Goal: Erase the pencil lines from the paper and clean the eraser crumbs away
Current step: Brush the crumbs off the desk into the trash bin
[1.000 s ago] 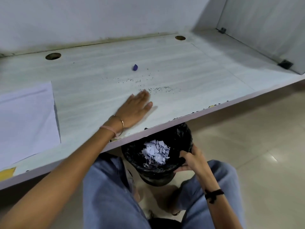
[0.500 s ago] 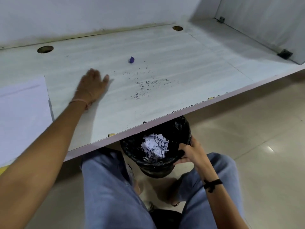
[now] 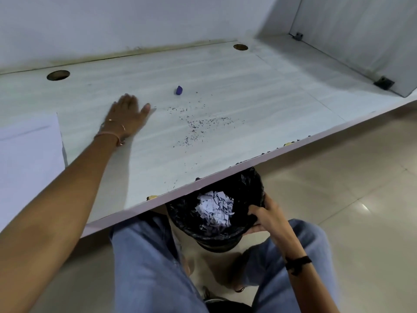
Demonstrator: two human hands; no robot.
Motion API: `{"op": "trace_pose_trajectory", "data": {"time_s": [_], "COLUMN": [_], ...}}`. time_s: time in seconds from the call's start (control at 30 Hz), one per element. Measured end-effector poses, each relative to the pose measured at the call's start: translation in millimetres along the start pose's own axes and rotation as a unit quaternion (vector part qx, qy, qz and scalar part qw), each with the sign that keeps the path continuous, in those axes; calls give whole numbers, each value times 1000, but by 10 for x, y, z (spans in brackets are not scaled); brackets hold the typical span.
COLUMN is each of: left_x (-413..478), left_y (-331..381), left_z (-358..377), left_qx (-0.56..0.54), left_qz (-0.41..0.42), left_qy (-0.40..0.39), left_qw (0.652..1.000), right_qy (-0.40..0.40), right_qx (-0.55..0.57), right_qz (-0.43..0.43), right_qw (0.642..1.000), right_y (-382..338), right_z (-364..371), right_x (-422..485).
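Eraser crumbs [image 3: 203,125], dark and fine, lie scattered over the pale wood-grain counter [image 3: 270,91]. Most form a loose band on the near side of the small purple eraser [image 3: 179,90], thinning toward the front edge, where a few specks sit right at the lip. The left hand [image 3: 127,116] rests palm down on the counter beside the eraser, fingers straight and together, gripping nothing, just short of the nearest crumbs. Well beyond that hand from the eraser lies the white sheet of paper [image 3: 27,159]; whether any pencil line remains on it cannot be told. Below the front edge, straight out from the eraser, the right hand [image 3: 268,215] curls its fingers over the rim of a round waste bin lined with a black plastic bag [image 3: 216,241], holding it under the lip with torn paper scraps [image 3: 214,208] inside. The crumbs look very light and loose, likely to roll, scatter or cling to skin, so pinching them seems pointless. A flat hand's edge sweeping them toward the waste bin appears the better hold, pressed low and slow so none skip past the rim.
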State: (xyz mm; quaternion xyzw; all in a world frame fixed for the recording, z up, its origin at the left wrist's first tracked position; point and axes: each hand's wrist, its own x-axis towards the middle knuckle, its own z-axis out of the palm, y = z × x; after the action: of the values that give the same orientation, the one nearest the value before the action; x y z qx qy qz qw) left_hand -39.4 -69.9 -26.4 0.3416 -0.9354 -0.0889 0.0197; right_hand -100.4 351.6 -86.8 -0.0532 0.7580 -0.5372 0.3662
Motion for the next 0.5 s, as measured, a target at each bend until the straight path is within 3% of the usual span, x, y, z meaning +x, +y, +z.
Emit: {"op": "trace_pose_trajectory", "data": {"time_s": [0.1, 0.17, 0.23, 0.27, 0.33, 0.4, 0.43, 0.5], "left_x": [-110, -321, -411, -349, -141, -104, -160, -317], "left_y": [510, 730, 719, 653, 476, 440, 528, 793], "left_z": [30, 40, 34, 12, -37, -84, -89, -76], "left_qx": [3, 35, 73, 79, 93, 94, 57, 25], "left_qz": [119, 244, 309, 300, 204, 126, 136, 243], "left_qy": [5, -23, -25, 7, 43, 9, -8, -41], "left_qw": [993, 969, 948, 951, 974, 988, 989, 969], "right_qy": [8, 7, 5, 4, 5, 7, 9, 12], "right_qx": [-5, -7, -6, -6, -5, -6, -7, -9], "right_qz": [2, 4, 6, 7, 10, 12, 12, 12], "right_qw": [1000, 1000, 1000, 1000, 1000, 1000, 1000, 1000], "right_y": [-7, -24, -47, -57, -68, -68, -70, -65], "right_z": [11, 26, 24, 24, 24, 28, 31, 32], "right_x": [15, 11, 3, -8, -16, -16, -18, -8]}}
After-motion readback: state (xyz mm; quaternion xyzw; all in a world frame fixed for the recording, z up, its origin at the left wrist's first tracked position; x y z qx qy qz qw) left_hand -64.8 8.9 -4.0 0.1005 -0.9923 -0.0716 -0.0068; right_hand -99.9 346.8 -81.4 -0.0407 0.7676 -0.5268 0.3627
